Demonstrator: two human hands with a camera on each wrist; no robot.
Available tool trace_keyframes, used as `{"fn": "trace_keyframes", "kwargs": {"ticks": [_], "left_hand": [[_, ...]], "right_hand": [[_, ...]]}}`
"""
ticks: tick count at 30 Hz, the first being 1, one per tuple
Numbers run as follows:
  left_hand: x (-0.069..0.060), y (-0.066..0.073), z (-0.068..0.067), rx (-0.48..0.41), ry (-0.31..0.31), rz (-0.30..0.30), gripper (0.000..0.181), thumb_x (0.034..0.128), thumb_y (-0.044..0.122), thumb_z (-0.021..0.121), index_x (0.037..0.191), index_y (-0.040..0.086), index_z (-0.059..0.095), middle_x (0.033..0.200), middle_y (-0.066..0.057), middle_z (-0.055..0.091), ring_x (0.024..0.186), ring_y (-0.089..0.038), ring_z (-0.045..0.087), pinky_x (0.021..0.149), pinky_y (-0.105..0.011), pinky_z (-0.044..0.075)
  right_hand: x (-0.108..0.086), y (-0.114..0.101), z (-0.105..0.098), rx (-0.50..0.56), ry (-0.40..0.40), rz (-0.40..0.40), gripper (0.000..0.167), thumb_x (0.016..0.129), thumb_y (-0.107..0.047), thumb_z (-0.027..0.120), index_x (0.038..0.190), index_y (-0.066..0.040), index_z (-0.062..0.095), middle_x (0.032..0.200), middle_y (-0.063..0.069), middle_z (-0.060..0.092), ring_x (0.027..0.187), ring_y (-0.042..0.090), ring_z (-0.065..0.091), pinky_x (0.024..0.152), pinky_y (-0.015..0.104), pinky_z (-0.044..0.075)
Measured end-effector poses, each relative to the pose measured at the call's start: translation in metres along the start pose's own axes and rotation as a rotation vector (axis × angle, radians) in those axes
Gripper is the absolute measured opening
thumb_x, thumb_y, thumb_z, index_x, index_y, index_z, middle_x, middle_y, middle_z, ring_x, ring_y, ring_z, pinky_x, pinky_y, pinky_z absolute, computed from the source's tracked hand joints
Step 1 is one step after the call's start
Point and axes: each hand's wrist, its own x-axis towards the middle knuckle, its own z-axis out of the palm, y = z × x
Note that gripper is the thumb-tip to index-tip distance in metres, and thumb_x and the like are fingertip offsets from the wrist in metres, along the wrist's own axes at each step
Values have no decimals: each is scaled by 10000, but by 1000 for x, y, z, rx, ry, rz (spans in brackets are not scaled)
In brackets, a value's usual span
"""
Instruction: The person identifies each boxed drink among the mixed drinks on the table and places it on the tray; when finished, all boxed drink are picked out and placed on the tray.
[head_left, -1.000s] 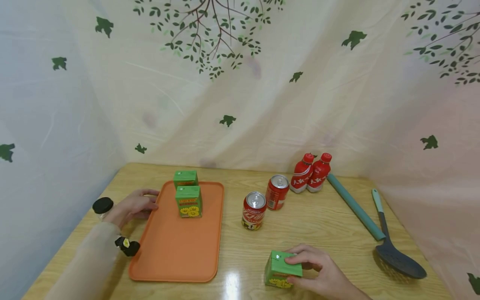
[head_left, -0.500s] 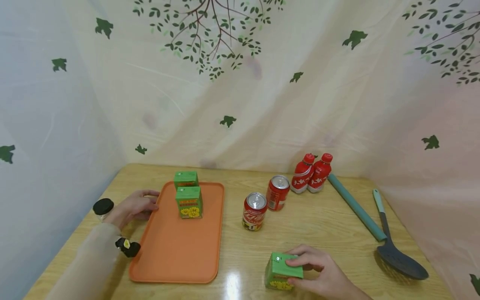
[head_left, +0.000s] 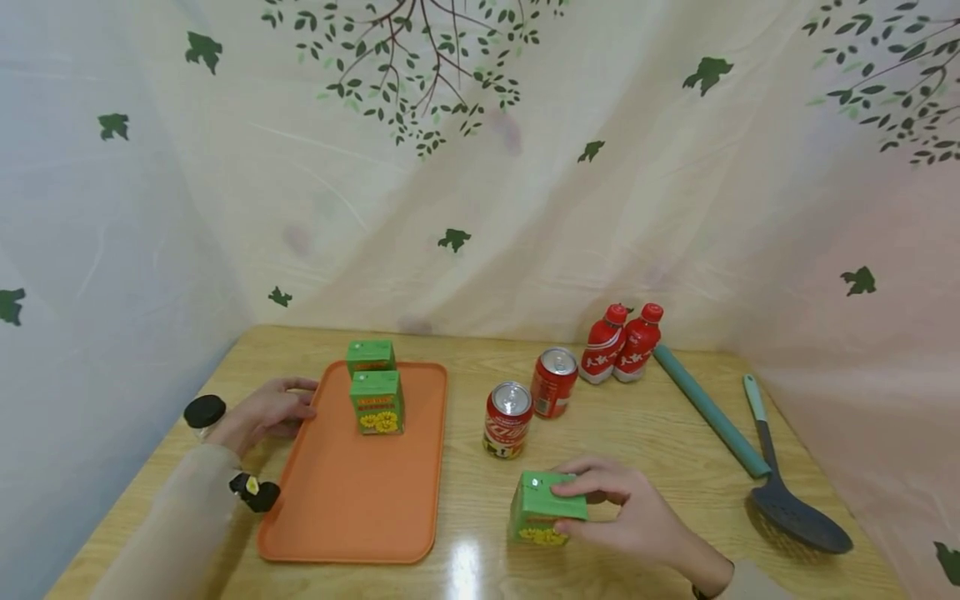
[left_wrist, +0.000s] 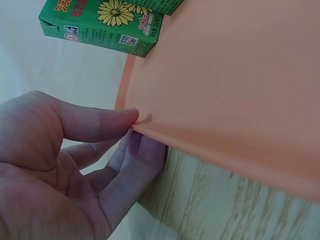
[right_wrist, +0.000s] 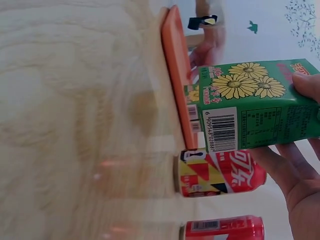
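My right hand (head_left: pixel 626 510) grips a green drink carton (head_left: pixel 534 507) with yellow flowers, thumb and fingers on opposite sides. In the right wrist view this carton (right_wrist: pixel 250 107) seems to be off the table. At the left, my left hand (head_left: pixel 266 414) pinches the rim of an orange tray (head_left: pixel 352 500); the left wrist view has the thumb above the edge and curled fingers beneath it. Two matching cartons stand upright on the tray's far part, a front carton (head_left: pixel 378 407) partly hiding a rear carton (head_left: pixel 371 353).
Right of the tray stand a nearer red can (head_left: pixel 508 423) and a farther red can (head_left: pixel 553 385). Two red bottles (head_left: pixel 621 346) lean together at the back. A teal rod (head_left: pixel 708 410) and a slotted turner (head_left: pixel 798 518) lie at right. A black-lidded jar (head_left: pixel 205 412) is beside my left wrist.
Over the last half second, my right hand has moved away from the front edge and slightly left with the carton. My left hand and the tray have stayed put.
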Motion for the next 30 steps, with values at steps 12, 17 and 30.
{"fn": "trace_keyframes", "kwargs": {"ticks": [12,17,30], "left_hand": [[-5,2,3,-12,-4,7,719,914,6,659,1528,-76,295,1358,-263,590,958,-258,712,810,-419,583],[-10,6,7,37,-9,35,671,943,-17,611,1516,-116,274,1367,-305,566,940,-233,708,792,-398,584],[-13,10,10,69,1,32,645,969,-36,578,1519,-131,255,1426,-352,488,979,-261,700,794,-415,582]], "right_hand": [[41,0,15,36,-37,-51,368,825,35,817,1162,-98,753,1221,105,674,1025,195,674,702,400,601],[57,-2,28,41,-66,-68,326,836,-17,827,1146,-92,760,1214,86,676,1037,195,674,740,406,600],[95,2,56,44,-147,-123,287,838,-48,834,1117,-46,763,1173,93,679,1030,181,677,783,361,593]]}}
